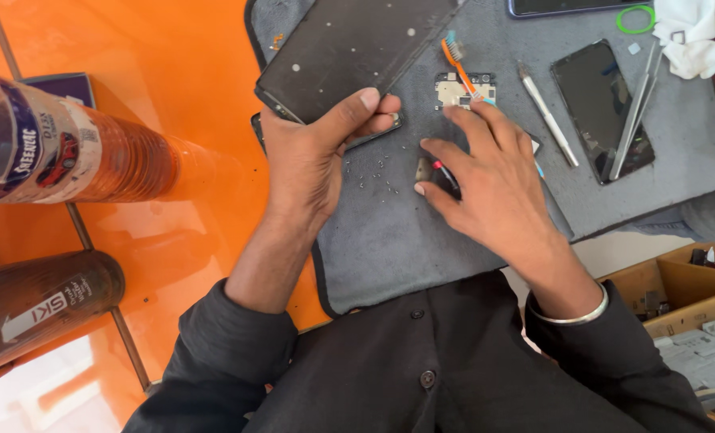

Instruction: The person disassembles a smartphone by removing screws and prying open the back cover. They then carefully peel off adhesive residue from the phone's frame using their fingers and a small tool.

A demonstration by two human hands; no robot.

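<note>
Dark shirt buttons (428, 377) sit closest to the lens, and past them both bare hands are over a grey mat (389, 240) spread across the orange table (173, 240). Left hand (313, 160) is clamped on the near corner of a big dark screen panel (349, 48), thumb on top and fingers curled under, with a phone frame (373, 128) tucked beneath it near the mat's left edge. Right hand (494, 184) is half closed around a small tool with a red and black tip (441, 172); can't tell how firmly it's pinched. Tiny screws (373, 172) are scattered between the hands. A circuit board (461, 90) and an orange toothbrush (457, 64) lie just beyond the right fingers, tweezers (634, 112) rest on another phone (602, 108) toward the far right corner. Bottles (60, 152) lie at the table's left edge. I'd guess that panel is thin, light, slick and easy to crack, so holding it by the edges looks smartest.
</note>
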